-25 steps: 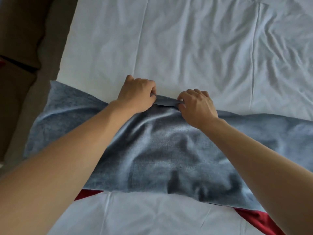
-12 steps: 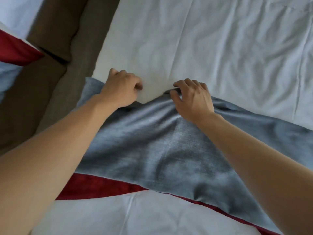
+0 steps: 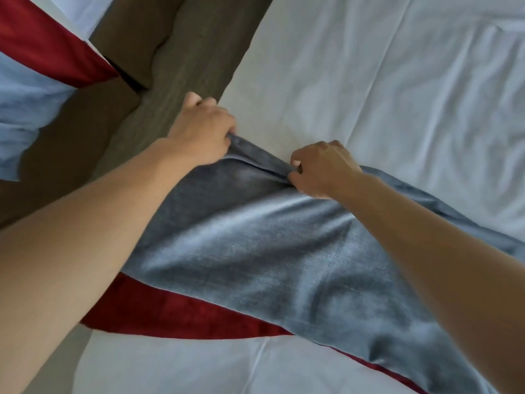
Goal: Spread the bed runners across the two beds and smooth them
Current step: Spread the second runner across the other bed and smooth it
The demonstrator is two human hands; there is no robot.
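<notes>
Both hands grip the far edge of the grey-blue bed runner [image 3: 270, 251], which lies bunched and creased across the near bed [image 3: 369, 81], running from its left edge toward the right side. Left hand [image 3: 201, 132] is at the bed's left edge, fingers curled into a fist, pinching the runner's far edge where it folds over. Right hand [image 3: 321, 169] is just beside it to the right, well in from the left edge, fingers curled, also pinching the same folded edge. The strip of fabric between the two hands is pulled up into a narrow ridge. Both forearms reach over the runner from the near side.

A red runner [image 3: 176, 311] lies under the grey-blue one; its near edge shows as a band along the grey-blue runner's near side, reaching the bed's left edge. White sheet is wrinkled, with fold lines toward the far right.

Left of the bed is a strip of dark carpet floor [image 3: 176, 52]. Across it, at top left, is the corner of the second bed [image 3: 25, 109] with white sheet and another red runner [image 3: 42, 41] lying across it.
</notes>
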